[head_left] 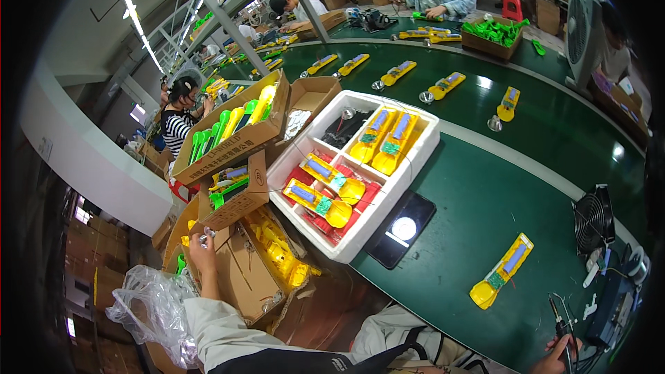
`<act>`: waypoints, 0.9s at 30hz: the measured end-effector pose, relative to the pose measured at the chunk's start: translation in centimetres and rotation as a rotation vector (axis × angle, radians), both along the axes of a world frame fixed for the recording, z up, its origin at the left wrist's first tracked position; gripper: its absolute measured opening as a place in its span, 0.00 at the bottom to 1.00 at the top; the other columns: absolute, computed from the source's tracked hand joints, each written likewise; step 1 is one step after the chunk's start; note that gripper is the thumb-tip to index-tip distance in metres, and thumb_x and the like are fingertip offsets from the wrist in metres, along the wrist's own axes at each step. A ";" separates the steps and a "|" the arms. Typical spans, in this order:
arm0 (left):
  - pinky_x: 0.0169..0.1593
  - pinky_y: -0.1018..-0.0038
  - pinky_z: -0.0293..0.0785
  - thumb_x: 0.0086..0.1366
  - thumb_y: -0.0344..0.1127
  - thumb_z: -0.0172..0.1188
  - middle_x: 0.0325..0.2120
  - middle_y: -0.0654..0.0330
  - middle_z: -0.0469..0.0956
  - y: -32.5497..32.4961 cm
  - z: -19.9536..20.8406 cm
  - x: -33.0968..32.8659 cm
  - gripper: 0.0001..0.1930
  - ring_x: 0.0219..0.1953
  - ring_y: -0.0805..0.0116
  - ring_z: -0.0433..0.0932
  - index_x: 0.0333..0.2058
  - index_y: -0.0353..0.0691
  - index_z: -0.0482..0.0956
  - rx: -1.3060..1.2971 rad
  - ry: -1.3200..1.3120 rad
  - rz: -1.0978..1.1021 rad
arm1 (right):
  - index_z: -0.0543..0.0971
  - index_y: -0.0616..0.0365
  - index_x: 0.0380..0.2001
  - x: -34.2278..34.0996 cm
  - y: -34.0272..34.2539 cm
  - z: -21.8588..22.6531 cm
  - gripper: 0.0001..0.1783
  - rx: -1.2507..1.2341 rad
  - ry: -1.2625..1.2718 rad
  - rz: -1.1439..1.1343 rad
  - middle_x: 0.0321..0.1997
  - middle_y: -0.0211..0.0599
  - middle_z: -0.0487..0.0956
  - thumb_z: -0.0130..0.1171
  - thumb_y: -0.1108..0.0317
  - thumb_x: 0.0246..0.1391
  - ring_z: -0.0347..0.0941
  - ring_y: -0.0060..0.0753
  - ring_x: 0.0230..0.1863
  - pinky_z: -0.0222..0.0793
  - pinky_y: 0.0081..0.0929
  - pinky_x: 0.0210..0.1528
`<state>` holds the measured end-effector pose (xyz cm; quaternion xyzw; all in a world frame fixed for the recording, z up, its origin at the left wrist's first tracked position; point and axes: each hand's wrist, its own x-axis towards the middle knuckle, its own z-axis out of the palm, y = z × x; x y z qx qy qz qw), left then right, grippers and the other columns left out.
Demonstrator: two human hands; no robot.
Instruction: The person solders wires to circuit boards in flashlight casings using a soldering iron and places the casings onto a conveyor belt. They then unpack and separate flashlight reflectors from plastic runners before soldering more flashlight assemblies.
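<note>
Evidently partway through a run of small assemblies. Clock positions taken from the middle of the head view.

Left hand (203, 253), out at 8 o'clock: fingertips pinched around a small shiny silver metal piece (206, 237), its exact form too small to tell, over an open brown cardboard box (239, 270). Right hand (556, 358), far out between 4 and 5 o'clock, partly cut off by the lower edge: fingers wrapped about a thin black-handled tool with slender metal tips (564, 336).

Workpiece, a long yellow plastic housing with a rounded end (502, 271), lies alone on the dark green bench top at 4 o'clock, touched by neither hand. Its blue-violet cell and green circuit board are in place; no silver cone shows beside it.

Four similar yellow housings sit in the white foam tray (344, 254) at the centre, cells and boards fitted, no cones visibly joined. On the green conveyor belt (547, 125), 11 to 2 o'clock, several yellow units each lie with a bright silver cone (494, 123) at one end.

Judgement: cell and board stage done on the bench piece; joining a cone appears left, for it and the tray's four.
</note>
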<state>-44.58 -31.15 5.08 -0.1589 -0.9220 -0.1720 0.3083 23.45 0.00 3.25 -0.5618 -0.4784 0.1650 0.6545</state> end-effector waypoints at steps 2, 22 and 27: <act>0.35 0.64 0.67 0.53 0.37 0.58 0.29 0.50 0.71 1.6 3.0 3.0 0.13 0.31 0.52 0.71 0.34 0.37 0.72 0.083 0.161 -0.078 | 0.66 0.71 0.28 0.7 -0.4 -0.1 0.13 -0.023 0.027 -0.029 0.15 0.44 0.70 0.58 0.72 0.46 0.66 0.31 0.15 0.63 0.25 0.17; 0.42 0.69 0.69 0.41 0.37 0.68 0.44 0.51 0.69 36.9 -0.4 31.9 0.20 0.41 0.57 0.71 0.32 0.36 0.73 -0.225 -0.143 -1.475 | 0.67 0.63 0.31 3.1 -1.5 -3.0 0.07 -0.084 0.186 -0.039 0.19 0.36 0.70 0.48 0.71 0.50 0.62 0.18 0.13 0.55 0.11 0.14; 0.39 0.71 0.70 0.39 0.35 0.69 0.39 0.52 0.70 34.4 1.3 34.2 0.19 0.37 0.60 0.72 0.32 0.37 0.75 -0.153 0.037 -1.425 | 0.67 0.64 0.31 3.4 -1.9 -3.4 0.07 -0.071 0.179 -0.044 0.21 0.37 0.70 0.49 0.71 0.49 0.63 0.19 0.13 0.56 0.11 0.14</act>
